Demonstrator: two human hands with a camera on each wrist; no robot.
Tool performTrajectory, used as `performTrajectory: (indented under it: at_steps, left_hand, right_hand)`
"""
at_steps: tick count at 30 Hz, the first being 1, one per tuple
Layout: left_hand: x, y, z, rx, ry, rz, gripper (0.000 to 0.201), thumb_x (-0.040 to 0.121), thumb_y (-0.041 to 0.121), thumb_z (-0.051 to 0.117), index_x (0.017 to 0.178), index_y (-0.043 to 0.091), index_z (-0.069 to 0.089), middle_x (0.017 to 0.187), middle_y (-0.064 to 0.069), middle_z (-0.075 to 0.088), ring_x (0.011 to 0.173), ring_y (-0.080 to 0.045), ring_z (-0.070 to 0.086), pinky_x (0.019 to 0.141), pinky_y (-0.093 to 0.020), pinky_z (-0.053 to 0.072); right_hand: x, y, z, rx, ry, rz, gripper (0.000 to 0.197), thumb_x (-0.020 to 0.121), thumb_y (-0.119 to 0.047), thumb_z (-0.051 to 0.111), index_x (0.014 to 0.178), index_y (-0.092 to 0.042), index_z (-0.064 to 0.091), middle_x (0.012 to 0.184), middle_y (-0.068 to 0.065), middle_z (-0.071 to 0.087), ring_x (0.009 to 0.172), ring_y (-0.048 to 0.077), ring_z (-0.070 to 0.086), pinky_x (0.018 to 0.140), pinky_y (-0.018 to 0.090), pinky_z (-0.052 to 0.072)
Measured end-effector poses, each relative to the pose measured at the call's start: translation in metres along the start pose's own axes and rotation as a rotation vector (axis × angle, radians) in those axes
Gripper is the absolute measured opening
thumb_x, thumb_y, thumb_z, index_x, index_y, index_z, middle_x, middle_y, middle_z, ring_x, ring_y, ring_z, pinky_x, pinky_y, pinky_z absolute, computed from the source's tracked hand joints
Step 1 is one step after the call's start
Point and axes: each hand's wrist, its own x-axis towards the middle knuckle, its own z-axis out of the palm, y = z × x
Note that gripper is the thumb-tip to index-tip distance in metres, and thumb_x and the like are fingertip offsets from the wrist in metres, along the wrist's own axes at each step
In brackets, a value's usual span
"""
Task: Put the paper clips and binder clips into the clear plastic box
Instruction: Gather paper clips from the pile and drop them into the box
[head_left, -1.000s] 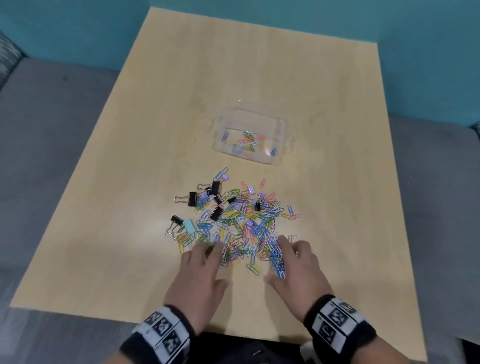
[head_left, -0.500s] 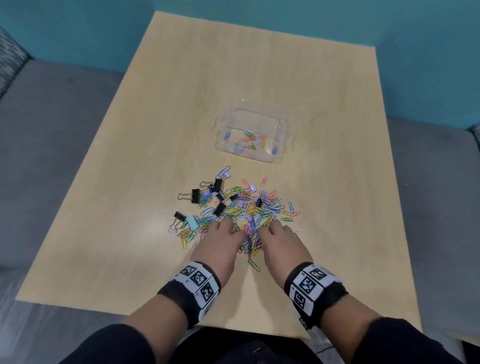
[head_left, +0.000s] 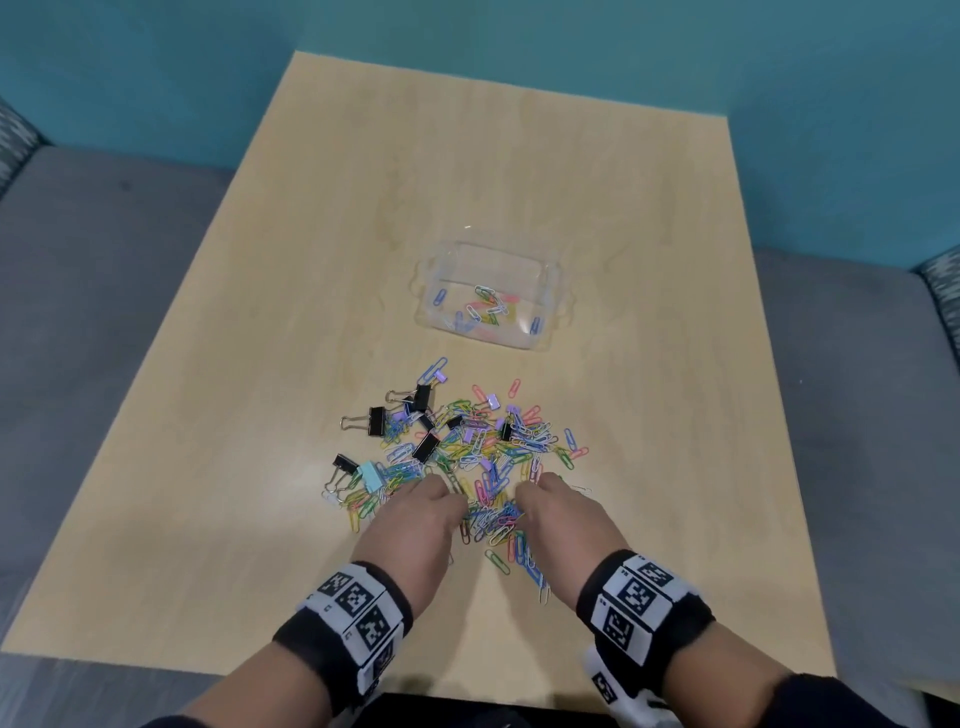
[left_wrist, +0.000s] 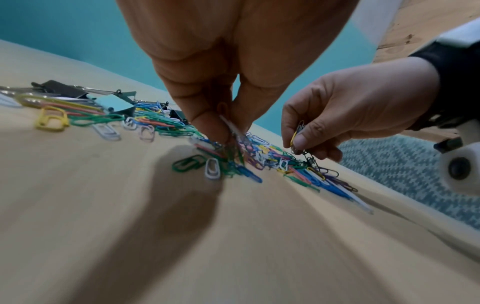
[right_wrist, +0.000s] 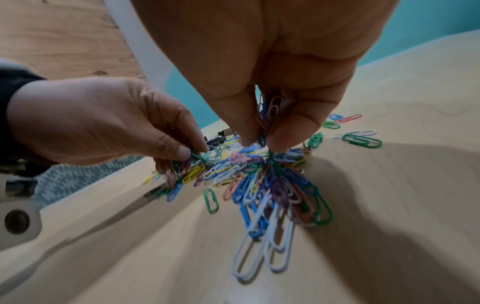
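1. At table centre in the head view, just toward 6 o'clock of the middle: loose heap of paper clips (head_left: 488, 457), mixed colours, lying flat on the table (head_left: 260, 364).
2. Binder clips (head_left: 375, 421) sit on the 9–10 o'clock side of the heap: several black, one pale blue at the 8 o'clock edge, small lilac ones scattered toward 12 o'clock.
3. Clear plastic box (head_left: 553, 291) stands upright at 12 o'clock of the heap, apart from it, open top. A few paper clips lie on its floor; whether any binder clip is inside, cannot tell.
4. Left hand (head_left: 415, 525) at the heap's 6–7 o'clock edge, palm down. Left wrist view: thumb and fingers (left_wrist: 207, 123) pinched together on a small bunch of paper clips, tips at the table surface.
5. Right hand (head_left: 563, 519) at the heap's 5 o'clock edge. Right wrist view: thumb and fingers (right_wrist: 293, 123) clamped on a bundle of paper clips; more clips hang below the fingertips in a tangled string that reaches the table.
6. Hands are near each other, not touching; a strip of clips lies between them.
7. Each wrist carries a black band (head_left: 353, 618) with black-and-white square markers.
8. Surroundings: light wood tabletop, grey upholstery (head_left: 93, 312) at 9 and 3 o'clock, teal wall (head_left: 779, 78) at 12 o'clock.
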Motion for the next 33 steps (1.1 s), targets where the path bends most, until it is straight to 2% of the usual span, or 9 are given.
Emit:
performTrajectory:
  at_steps: [3, 5, 8, 12, 19, 25, 26, 30, 33]
  left_hand:
    - [0.001, -0.003, -0.002, -0.047, -0.001, -0.056, 0.024, 0.068, -0.004, 0.061, 0.080, 0.018, 0.062, 0.075, 0.004, 0.048, 0.066, -0.018, 0.050, 0.052, -0.032, 0.043]
    - [0.002, -0.004, -0.007, -0.157, 0.009, -0.123, 0.019, 0.078, 0.003, 0.059, 0.084, 0.019, 0.066, 0.080, 0.005, 0.053, 0.073, -0.017, 0.056, 0.061, -0.032, 0.046]
    - [0.004, -0.007, -0.019, -0.441, -0.008, -0.252, 0.019, 0.082, 0.010, 0.059, 0.085, 0.026, 0.069, 0.083, 0.008, 0.062, 0.076, -0.011, 0.059, 0.071, -0.029, 0.049]
    - [0.020, -0.007, -0.051, -0.998, 0.002, -0.482, 0.025, 0.079, -0.006, 0.062, 0.074, 0.017, 0.071, 0.062, -0.005, 0.066, 0.053, -0.020, 0.058, 0.054, -0.031, 0.051]
    - [0.123, -0.021, -0.121, -1.261, 0.219, -0.502, 0.017, 0.079, -0.012, 0.063, 0.078, 0.005, 0.066, 0.066, -0.009, 0.063, 0.053, -0.017, 0.058, 0.049, -0.022, 0.053]
    - [0.200, -0.015, -0.140, -1.061, 0.308, -0.445, 0.018, 0.080, -0.006, 0.063, 0.071, 0.009, 0.064, 0.071, -0.012, 0.062, 0.056, -0.019, 0.060, 0.058, -0.026, 0.058]
    - [0.204, -0.012, -0.139, -1.043, 0.298, -0.423, 0.017, 0.081, -0.005, 0.063, 0.073, 0.010, 0.065, 0.073, -0.009, 0.062, 0.057, -0.018, 0.060, 0.061, -0.027, 0.058]
    - [0.193, -0.015, -0.137, -0.989, 0.316, -0.382, 0.019, 0.085, -0.002, 0.058, 0.096, 0.011, 0.067, 0.089, -0.003, 0.057, 0.075, -0.016, 0.058, 0.071, -0.031, 0.059]
    - [0.150, -0.024, -0.131, -0.843, 0.307, -0.358, 0.020, 0.086, 0.006, 0.059, 0.101, 0.016, 0.067, 0.093, 0.000, 0.063, 0.079, -0.019, 0.062, 0.076, -0.034, 0.056]
  right_hand:
    - [0.002, 0.003, -0.010, 0.130, -0.034, 0.022, 0.006, 0.092, -0.016, 0.047, 0.087, -0.014, 0.050, 0.087, -0.001, 0.045, 0.074, 0.024, 0.049, 0.061, 0.033, 0.034]
    - [0.001, 0.008, -0.017, 0.234, -0.075, 0.034, 0.006, 0.092, -0.021, 0.050, 0.090, -0.019, 0.056, 0.089, -0.004, 0.050, 0.079, 0.019, 0.051, 0.064, 0.031, 0.035]
    - [0.000, 0.014, -0.029, 0.471, -0.144, 0.097, 0.007, 0.087, -0.022, 0.057, 0.081, -0.026, 0.057, 0.076, -0.008, 0.057, 0.061, 0.015, 0.056, 0.059, 0.028, 0.045]
    - [0.009, 0.018, -0.059, 0.866, -0.210, 0.164, 0.008, 0.087, -0.008, 0.060, 0.080, -0.013, 0.060, 0.058, 0.007, 0.057, 0.043, 0.013, 0.055, 0.041, 0.019, 0.041]
    - [0.098, 0.023, -0.128, 1.175, 0.054, 0.154, 0.017, 0.086, 0.005, 0.059, 0.074, -0.007, 0.058, 0.065, 0.017, 0.055, 0.048, 0.020, 0.052, 0.046, 0.028, 0.049]
    - [0.163, 0.002, -0.157, 1.030, 0.217, 0.198, 0.011, 0.088, -0.001, 0.061, 0.079, -0.008, 0.058, 0.067, 0.012, 0.057, 0.047, 0.021, 0.058, 0.057, 0.039, 0.059]
    - [0.168, 0.000, -0.159, 1.011, 0.195, 0.192, 0.004, 0.088, -0.006, 0.062, 0.088, -0.010, 0.060, 0.072, 0.011, 0.060, 0.053, 0.025, 0.064, 0.064, 0.042, 0.060]
    - [0.163, 0.020, -0.160, 0.681, 0.217, 0.168, 0.035, 0.090, -0.025, 0.057, 0.123, -0.014, 0.056, 0.103, 0.010, 0.065, 0.090, 0.033, 0.067, 0.083, 0.047, 0.055]
    - [0.128, 0.050, -0.142, 0.353, 0.259, 0.120, 0.038, 0.092, -0.024, 0.051, 0.129, -0.013, 0.054, 0.119, 0.011, 0.061, 0.107, 0.028, 0.059, 0.093, 0.035, 0.046]
